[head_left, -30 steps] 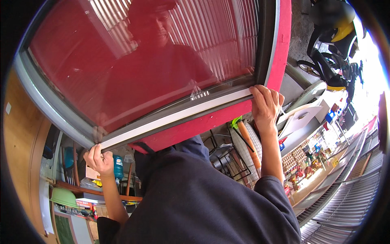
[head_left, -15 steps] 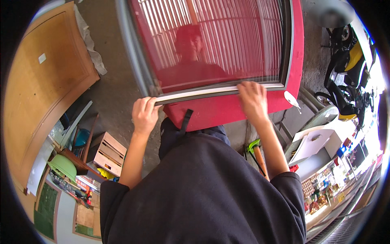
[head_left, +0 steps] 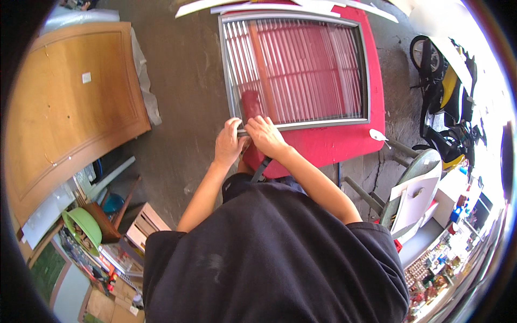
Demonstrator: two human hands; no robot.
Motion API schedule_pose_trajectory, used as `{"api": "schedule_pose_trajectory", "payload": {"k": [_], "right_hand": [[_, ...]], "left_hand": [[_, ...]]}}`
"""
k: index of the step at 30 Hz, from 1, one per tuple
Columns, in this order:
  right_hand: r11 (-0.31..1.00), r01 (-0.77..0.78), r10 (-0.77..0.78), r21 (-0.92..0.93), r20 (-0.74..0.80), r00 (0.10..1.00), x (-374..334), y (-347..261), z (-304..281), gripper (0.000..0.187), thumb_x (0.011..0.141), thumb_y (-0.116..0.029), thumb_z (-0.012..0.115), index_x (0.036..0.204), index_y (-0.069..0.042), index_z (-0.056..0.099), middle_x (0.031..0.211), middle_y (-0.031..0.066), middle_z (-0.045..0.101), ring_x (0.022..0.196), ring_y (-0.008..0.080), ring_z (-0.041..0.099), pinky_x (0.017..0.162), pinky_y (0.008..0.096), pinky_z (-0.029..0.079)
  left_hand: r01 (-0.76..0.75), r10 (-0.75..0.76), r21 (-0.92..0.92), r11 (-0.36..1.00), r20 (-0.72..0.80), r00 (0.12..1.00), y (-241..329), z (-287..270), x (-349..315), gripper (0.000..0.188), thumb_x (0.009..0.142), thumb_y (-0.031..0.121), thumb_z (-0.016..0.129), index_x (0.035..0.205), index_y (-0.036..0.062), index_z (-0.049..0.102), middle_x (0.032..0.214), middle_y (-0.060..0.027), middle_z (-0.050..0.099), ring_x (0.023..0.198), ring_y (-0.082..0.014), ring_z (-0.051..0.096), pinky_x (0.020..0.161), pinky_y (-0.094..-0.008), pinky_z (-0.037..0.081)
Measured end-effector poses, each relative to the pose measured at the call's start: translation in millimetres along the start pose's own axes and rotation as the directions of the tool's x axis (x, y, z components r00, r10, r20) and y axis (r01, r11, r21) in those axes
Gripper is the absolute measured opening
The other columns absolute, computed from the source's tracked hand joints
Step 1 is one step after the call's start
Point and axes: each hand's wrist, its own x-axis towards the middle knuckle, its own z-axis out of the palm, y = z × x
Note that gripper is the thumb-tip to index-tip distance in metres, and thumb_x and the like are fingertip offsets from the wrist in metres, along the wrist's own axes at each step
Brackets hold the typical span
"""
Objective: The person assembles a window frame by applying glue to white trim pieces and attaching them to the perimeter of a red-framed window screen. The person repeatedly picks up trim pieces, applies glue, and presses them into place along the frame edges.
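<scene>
A glass window panel [head_left: 315,70] with a grey metal frame lies on a red tabletop [head_left: 328,142], and the glass reflects ribbed sheeting. At the near left corner of its frame, my left hand [head_left: 229,142] is closed, thumb and fingers pinched around the edge. Right beside it, my right hand [head_left: 265,137] curls its fingers over the near rail of the same frame. The corner itself is partly hidden by my fingers. A black strap [head_left: 262,168] hangs against the table edge below my right wrist.
Pale strips [head_left: 258,7] lie along the table's far end. A white tag-like piece [head_left: 378,135] rests near its right corner. To the left leans a wooden panel [head_left: 102,107], with a green basin [head_left: 83,229] and wooden crate [head_left: 145,223] nearer. Rightward are a round stool [head_left: 423,161] and motorcycle [head_left: 447,102].
My right hand has moved left along the near rail to join my left hand at the corner. The panel now appears farther off and shows whole, with the pale strips beyond it.
</scene>
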Motion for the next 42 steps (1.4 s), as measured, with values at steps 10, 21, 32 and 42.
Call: {"api": "schedule_pose_trajectory", "payload": {"k": [10, 21, 32, 42], "right_hand": [[0.997, 0.021, -0.028, -0.076, -0.084, 0.996, -2, -7, 7, 0.026, 0.085, -0.018, 0.06, 0.108, -0.009, 0.063, 0.106, 0.0068, 0.06, 0.107, 0.0255, 0.058, 0.091, 0.042, 0.043], [0.827, -0.356, 0.344, -0.434, -0.109, 0.932, -165, 144, -92, 0.018, 0.088, -0.016, 0.057, 0.105, -0.013, 0.063, 0.108, 0.0056, 0.062, 0.109, 0.0263, 0.057, 0.098, 0.0422, 0.043], [0.77, -0.54, 0.498, -0.34, -0.208, 0.842, -237, 226, -125, 0.016, 0.09, -0.013, 0.055, 0.102, -0.016, 0.064, 0.101, 0.003, 0.062, 0.105, 0.0238, 0.062, 0.095, 0.0438, 0.042], [0.783, -0.455, 0.453, -0.424, -0.112, 0.884, -217, 215, -121, 0.016, 0.087, -0.015, 0.058, 0.102, -0.013, 0.064, 0.107, 0.0045, 0.062, 0.117, 0.0255, 0.054, 0.095, 0.0421, 0.042]], "left_hand": [[-0.146, 0.15, 0.184, 0.972, -0.006, 0.989, 10, -16, -1, 0.046, 0.08, 0.015, 0.076, 0.12, 0.0044, 0.057, 0.116, -0.0143, 0.062, 0.103, -0.035, 0.063, 0.086, -0.045, 0.049], [-0.223, 0.216, 0.412, 0.884, 0.065, 0.974, 16, -12, 0, 0.025, 0.079, 0.026, 0.078, 0.095, 0.0145, 0.064, 0.09, -0.0022, 0.062, 0.085, -0.0246, 0.061, 0.072, -0.0422, 0.044], [-0.178, 0.17, 0.491, 0.853, 0.062, 0.984, 27, -7, 1, 0.024, 0.079, 0.028, 0.078, 0.094, 0.0159, 0.064, 0.089, -0.0011, 0.063, 0.083, -0.023, 0.063, 0.073, -0.0415, 0.044], [-0.155, 0.155, 0.467, 0.87, 0.04, 0.987, 24, -4, -2, 0.024, 0.078, 0.026, 0.079, 0.094, 0.0165, 0.064, 0.089, -0.001, 0.062, 0.084, -0.0233, 0.063, 0.073, -0.0413, 0.044]]}}
